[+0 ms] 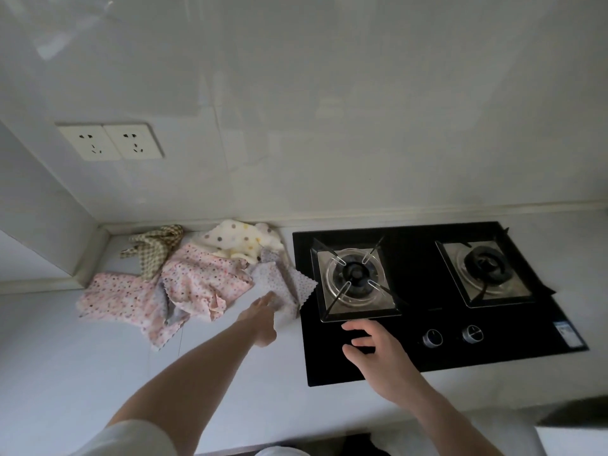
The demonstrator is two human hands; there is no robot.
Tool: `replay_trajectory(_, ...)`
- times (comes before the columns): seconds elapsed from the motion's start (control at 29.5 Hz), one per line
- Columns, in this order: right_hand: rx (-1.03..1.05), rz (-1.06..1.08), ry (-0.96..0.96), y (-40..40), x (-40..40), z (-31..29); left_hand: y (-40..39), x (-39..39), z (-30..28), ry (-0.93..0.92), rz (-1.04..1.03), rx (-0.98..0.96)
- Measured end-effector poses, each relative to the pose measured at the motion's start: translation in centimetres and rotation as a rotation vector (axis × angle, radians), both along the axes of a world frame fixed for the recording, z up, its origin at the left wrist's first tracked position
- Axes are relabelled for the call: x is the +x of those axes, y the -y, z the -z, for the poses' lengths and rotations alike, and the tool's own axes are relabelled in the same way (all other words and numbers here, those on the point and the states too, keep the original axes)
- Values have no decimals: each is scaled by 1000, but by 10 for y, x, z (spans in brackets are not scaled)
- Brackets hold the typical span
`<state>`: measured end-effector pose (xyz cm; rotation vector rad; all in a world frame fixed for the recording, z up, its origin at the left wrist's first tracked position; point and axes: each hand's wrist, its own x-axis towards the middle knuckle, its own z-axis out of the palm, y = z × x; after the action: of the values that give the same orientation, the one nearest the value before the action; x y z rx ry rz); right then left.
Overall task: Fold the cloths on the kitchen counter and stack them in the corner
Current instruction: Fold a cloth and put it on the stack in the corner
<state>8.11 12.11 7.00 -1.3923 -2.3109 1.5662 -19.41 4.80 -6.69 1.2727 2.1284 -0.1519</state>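
1. Nearest the camera, a pale sleeve (131, 437) at 7 o'clock leads up the left forearm; beside it the right forearm comes in from 5 o'clock.
2. Bench (98, 373), the largest surface, runs wide and bare across the front from 9 to 6 o'clock, ending at the wall corner at 10 o'clock and the raised back edge at 12 o'clock.
3. Black hob (411, 366) fills the bench from 1 to 4 o'clock; its left edge lies just beside the cloths.
4. Cloths lie crumpled in a heap from 9 to 12 o'clock: two pink spotted cloths (204, 281), a cream dotted cloth (240, 240) against the back edge, a checked cloth (154, 250) nearest the corner, and a grey zigzag-edged cloth (296, 284) whose corner overlaps the hob.
5. Left hand (261, 319) reaches to the grey cloth, fingers (266, 299) extended and touching its near edge; whether they pinch it I cannot tell.
6. Right hand (375, 347) hovers over the hob's front left, fingers (353, 327) spread and loosely bent, holding nothing.
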Motion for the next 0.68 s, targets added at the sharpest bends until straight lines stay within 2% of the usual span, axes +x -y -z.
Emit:
replay_trajectory(0.1, 16, 18, 18, 0, 7, -2, -2, 0, 5, 17, -26, 31)
replay_trajectory(0.27, 13, 52, 21, 1, 16, 2, 8, -2, -2, -16, 42, 58)
replay_trajectory(0.34, -3, 60, 3, 3, 14, 4, 20, -1, -11, 5, -33, 161)
replay_trajectory(0.51, -27, 16, -32, 10, -7, 13, 59, 4, -61, 43, -261, 586)
replay_trajectory(0.68, 2, -102, -75, 20, -45, 19, 87, 8, -117, 180, -435, 750)
